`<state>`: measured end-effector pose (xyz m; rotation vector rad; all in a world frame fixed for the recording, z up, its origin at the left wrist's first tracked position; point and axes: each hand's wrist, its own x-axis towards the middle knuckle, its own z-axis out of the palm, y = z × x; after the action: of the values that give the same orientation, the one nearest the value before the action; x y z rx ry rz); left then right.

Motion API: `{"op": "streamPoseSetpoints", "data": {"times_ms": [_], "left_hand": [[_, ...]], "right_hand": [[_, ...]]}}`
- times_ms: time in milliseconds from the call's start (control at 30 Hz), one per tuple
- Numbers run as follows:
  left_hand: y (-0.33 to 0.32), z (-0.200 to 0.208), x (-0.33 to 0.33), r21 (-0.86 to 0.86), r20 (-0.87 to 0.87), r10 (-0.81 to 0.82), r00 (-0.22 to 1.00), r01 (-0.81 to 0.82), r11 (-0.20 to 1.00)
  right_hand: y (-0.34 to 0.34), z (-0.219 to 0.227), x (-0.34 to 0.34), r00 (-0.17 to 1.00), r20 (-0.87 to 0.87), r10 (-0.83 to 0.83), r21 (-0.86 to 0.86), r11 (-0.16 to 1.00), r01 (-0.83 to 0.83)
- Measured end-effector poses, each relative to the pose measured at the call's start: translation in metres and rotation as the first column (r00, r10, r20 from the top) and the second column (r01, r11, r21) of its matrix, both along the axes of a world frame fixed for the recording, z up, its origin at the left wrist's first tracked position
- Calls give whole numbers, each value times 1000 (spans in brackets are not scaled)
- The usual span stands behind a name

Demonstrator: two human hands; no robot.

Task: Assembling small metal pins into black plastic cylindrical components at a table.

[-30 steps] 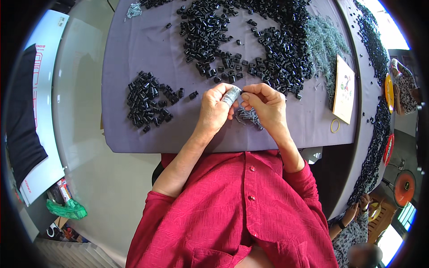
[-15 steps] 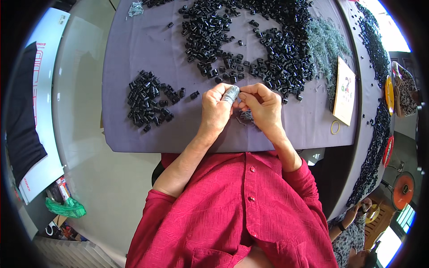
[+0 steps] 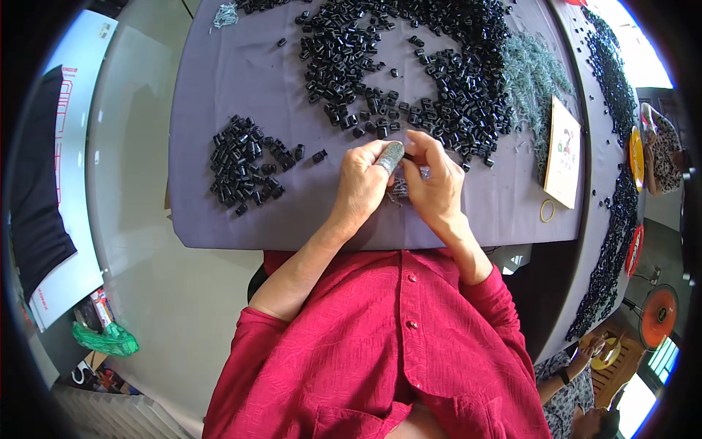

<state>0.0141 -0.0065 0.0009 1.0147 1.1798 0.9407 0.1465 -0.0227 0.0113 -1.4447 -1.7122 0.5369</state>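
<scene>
Above the table's near edge, my two hands meet, fingers close together. My left hand [image 3: 360, 186] is closed, its thumb wrapped in a grey covering [image 3: 392, 156]. A small black plastic piece [image 3: 409, 156], like a cord lock part, shows between that thumb and my right hand [image 3: 439, 186]. The right thumb and forefinger pinch at this piece; the fingers hide most of it. Under the hands lies a little heap of thin metal springs [image 3: 398, 192], partly covered. Left of my left hand is a pile of black cord locks [image 3: 241, 157].
A large pile of black plastic pieces [image 3: 468, 80] covers the far table, beside a heap of grey springs [image 3: 537, 73]. A card [image 3: 563, 154] and a yellow ring [image 3: 547, 211] lie at right. Another person's hand [image 3: 585, 355] and an orange fan [image 3: 658, 316] are at lower right.
Both hands have shifted slightly right. My right forefinger has lifted and straightened a little, and the black piece between the hands now shows more. The other person's hands have moved.
</scene>
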Motion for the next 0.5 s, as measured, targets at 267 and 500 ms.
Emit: {"op": "streamPoseSetpoints", "data": {"times_ms": [267, 500], "left_hand": [[9, 12, -7, 168, -458, -167, 873, 270, 948], [13, -8, -12, 66, -316, -172, 933, 202, 977]], "right_hand": [[11, 10, 8, 855, 428, 293, -103, 956, -276], [12, 18, 2, 786, 497, 367, -121, 927, -356]]}}
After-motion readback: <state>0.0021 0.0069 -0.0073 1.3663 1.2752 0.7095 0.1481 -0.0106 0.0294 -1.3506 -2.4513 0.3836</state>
